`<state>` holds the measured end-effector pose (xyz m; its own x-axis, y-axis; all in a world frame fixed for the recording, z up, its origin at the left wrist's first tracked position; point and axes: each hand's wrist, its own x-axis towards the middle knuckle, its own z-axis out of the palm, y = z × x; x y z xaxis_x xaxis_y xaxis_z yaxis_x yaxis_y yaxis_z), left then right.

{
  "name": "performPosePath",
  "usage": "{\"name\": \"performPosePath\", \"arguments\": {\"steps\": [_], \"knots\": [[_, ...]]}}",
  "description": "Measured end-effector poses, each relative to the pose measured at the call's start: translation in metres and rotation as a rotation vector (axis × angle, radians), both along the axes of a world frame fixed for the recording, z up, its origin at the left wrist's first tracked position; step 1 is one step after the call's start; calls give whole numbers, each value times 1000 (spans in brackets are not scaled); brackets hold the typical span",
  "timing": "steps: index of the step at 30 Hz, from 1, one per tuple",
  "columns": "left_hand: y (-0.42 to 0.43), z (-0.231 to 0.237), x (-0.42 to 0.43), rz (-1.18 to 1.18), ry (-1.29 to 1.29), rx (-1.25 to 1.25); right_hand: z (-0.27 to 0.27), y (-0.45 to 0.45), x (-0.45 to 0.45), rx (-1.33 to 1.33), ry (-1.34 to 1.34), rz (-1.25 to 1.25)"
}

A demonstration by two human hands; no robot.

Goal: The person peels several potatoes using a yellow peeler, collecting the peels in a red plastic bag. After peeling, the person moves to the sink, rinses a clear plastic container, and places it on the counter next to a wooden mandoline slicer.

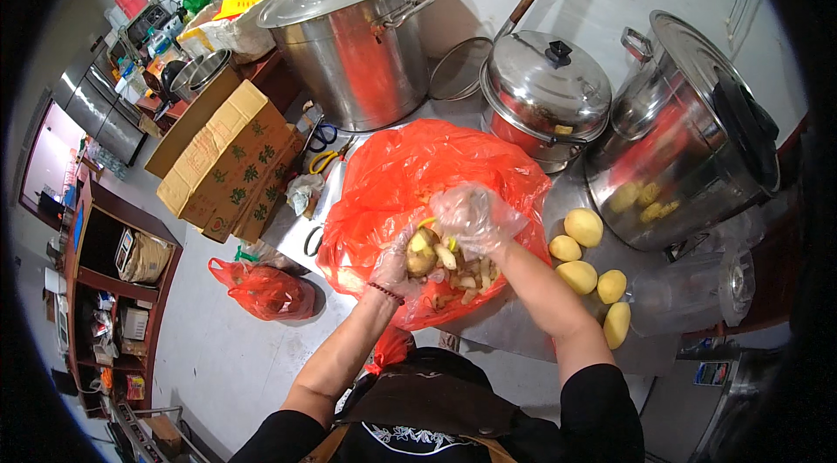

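My left hand (394, 265), in a clear plastic glove, holds a partly peeled potato (422, 255) over a spread red plastic bag (392, 169). Close beside it, my right hand (472, 214), also gloved, is closed around a peeler with yellow parts (451, 243), which is mostly hidden by the fingers. Peelings (480, 274) lie in the bag below both hands. To the right of the bag, several peeled potatoes (577, 277) rest on the metal table (503, 332).
Behind the bag stand a large lidded stockpot (366, 51), a lidded steamer pot (546, 87) and another tall pot (680, 129). Cardboard boxes (229, 159), yellow-handled scissors (324, 161) are left of the bag. A clear plastic container (680, 293) lies at right.
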<state>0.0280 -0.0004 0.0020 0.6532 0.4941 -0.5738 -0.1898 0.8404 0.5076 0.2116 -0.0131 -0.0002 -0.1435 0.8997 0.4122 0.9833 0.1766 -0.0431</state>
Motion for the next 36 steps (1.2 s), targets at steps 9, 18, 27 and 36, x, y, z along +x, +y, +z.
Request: {"name": "performPosePath", "arguments": {"steps": [9, 18, 27, 36], "knots": [[1, 29, -16, -214, -34, 329, -8, 8, 35, -41, -59, -29], [-8, 25, -15, -155, -33, 577, -3, 8, 17, -171, 140, 136], [7, 7, -18, -107, -24, 482, 8, 13, 13, 139, 289, 197], [9, 23, -16, -17, -241, 329, -35, 14, 39, 11, 181, -32]]}}
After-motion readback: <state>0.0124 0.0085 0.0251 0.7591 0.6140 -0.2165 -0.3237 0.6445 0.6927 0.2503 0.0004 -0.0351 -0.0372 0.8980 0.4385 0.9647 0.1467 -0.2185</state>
